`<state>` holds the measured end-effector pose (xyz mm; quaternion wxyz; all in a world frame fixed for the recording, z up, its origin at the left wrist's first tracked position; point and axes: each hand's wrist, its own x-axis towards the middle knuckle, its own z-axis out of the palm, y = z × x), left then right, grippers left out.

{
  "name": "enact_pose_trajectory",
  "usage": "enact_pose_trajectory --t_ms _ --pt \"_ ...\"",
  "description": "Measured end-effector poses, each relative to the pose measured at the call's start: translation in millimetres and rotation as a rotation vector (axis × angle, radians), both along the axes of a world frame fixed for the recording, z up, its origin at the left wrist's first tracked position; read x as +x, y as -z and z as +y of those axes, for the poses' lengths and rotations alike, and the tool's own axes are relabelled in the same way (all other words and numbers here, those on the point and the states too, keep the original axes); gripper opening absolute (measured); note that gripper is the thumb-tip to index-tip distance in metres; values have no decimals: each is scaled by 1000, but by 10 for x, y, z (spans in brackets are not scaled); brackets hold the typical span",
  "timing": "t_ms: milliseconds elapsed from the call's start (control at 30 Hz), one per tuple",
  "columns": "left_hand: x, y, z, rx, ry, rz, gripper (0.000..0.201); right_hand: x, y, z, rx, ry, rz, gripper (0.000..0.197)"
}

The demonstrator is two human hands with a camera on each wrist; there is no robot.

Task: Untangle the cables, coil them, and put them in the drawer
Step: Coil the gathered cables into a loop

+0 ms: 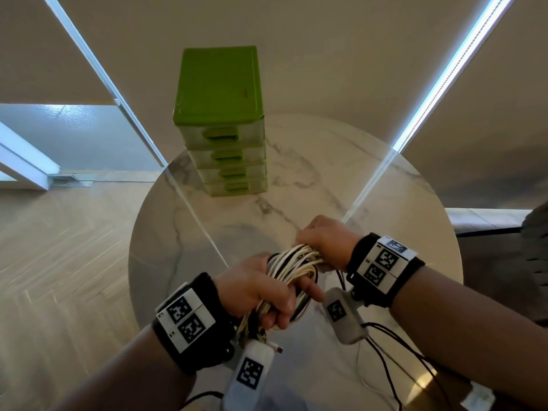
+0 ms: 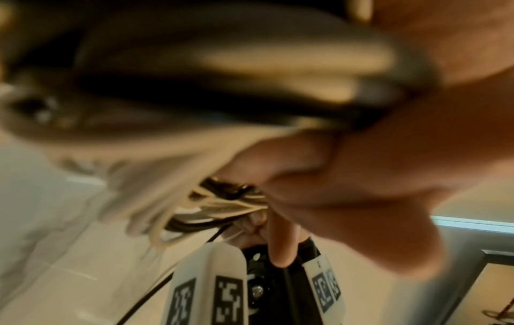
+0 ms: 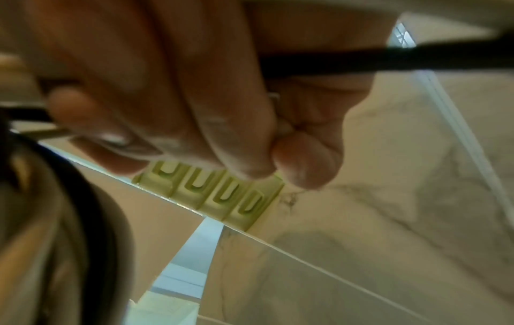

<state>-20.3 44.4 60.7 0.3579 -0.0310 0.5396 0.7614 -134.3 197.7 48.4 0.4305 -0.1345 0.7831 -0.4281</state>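
A bundle of white and black cables [image 1: 292,264] hangs between both hands above the marble table [image 1: 385,203]. My left hand [image 1: 261,289] grips the bundle's near end with its fingers curled round the strands; a small plug [image 1: 278,349] dangles below it. My right hand [image 1: 323,240] grips the far end in a fist. In the left wrist view the cable bundle [image 2: 222,204] runs blurred past the palm. The right wrist view shows curled fingers [image 3: 217,136] with a black cable [image 3: 389,59] crossing them. A green drawer unit [image 1: 225,123], all drawers closed, stands at the table's far side.
The round table's edge [image 1: 133,247] drops to a wooden floor [image 1: 59,262] on the left. Thin black wires [image 1: 394,366] trail from the wrist cameras over the near right of the tabletop. The drawer unit's fronts [image 3: 222,195] show beyond my right fingers.
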Motion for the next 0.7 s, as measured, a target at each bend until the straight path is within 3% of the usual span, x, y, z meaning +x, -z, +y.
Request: enact_pose_trajectory --t_ms 67,133,233,300,400,500,600,700 --pt "23 38 -12 -1 -44 -27 66 43 46 -38 64 8 58 41" --pt "31 93 -42 8 -99 -68 63 86 79 -62 113 30 307 50" --pt "28 150 -78 60 -151 -107 63 142 53 -37 -68 150 638 49" --pt "6 148 -89 94 -161 -118 50 159 29 0 -220 30 893 59" --pt "-29 125 -107 115 -149 -120 11 204 39 27 -145 -272 1087 58" --pt "-25 125 -138 120 -84 -104 14 176 103 48 -208 -372 895 64" --pt "-15 212 -157 163 -21 -109 48 178 133 73 -264 -315 646 54" --pt "-11 276 -142 329 7 -136 50 204 135 67 -269 -216 504 57"
